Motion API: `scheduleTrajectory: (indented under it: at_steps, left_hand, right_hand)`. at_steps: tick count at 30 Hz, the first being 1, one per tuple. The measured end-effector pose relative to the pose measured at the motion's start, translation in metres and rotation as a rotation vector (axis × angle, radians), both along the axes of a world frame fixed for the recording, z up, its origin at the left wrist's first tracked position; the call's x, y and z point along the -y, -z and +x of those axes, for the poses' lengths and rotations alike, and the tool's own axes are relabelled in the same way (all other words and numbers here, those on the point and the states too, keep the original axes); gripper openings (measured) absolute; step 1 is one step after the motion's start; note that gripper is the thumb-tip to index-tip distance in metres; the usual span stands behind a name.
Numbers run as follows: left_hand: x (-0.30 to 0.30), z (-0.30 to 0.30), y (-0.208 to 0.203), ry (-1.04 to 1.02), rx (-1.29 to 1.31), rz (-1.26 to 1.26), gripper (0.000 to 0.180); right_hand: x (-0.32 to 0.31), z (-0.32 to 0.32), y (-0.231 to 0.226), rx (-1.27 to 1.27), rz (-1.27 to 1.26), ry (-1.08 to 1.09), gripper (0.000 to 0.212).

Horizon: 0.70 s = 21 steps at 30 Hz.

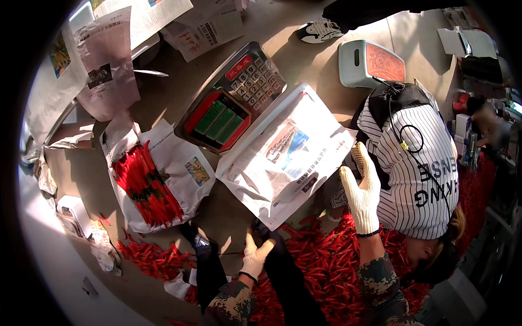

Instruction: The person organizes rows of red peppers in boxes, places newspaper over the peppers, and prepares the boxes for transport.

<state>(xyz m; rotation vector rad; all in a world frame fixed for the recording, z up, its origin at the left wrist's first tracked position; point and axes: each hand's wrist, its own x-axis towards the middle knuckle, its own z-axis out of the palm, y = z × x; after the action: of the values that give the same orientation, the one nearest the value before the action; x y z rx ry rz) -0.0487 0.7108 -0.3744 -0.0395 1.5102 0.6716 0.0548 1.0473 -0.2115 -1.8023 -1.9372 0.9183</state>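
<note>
Both gloved hands are empty: the right hand [361, 190], thumb and fingers well parted, stands beside the right edge of the newspaper sheet [288, 157]; the left hand [256, 254], thumb spread, lies just below its lowest corner. Contact cannot be told. The sheet occupies the centre beside the scale [234, 95], presumably as a liner. At left, red chillies [147, 185] lie lengthwise on a second sheet [185, 145], likely for compactness; a loose heap [331, 261] fills the lower centre.
</note>
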Motion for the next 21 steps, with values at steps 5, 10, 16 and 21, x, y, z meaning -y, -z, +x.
scheduleTrajectory:
  at_steps: [5, 10, 16, 21]
  left_hand:
    - [0.021, -0.014, -0.043, 0.048, 0.121, -0.134, 0.113]
    - [0.047, -0.015, -0.033, -0.085, 0.209, -0.178, 0.111]
    - [0.03, -0.026, -0.024, -0.286, 0.198, -0.307, 0.102]
    - [-0.024, -0.064, -0.028, -0.447, 0.001, -0.189, 0.08]
  right_hand:
    - [0.069, -0.014, -0.011, -0.113, -0.155, 0.033, 0.069]
    - [0.11, -0.02, -0.011, -0.069, -0.233, -0.037, 0.065]
    - [0.114, -0.036, -0.03, -0.052, -0.194, -0.079, 0.063]
    - [0.087, -0.056, -0.059, -0.111, -0.174, -0.066, 0.062]
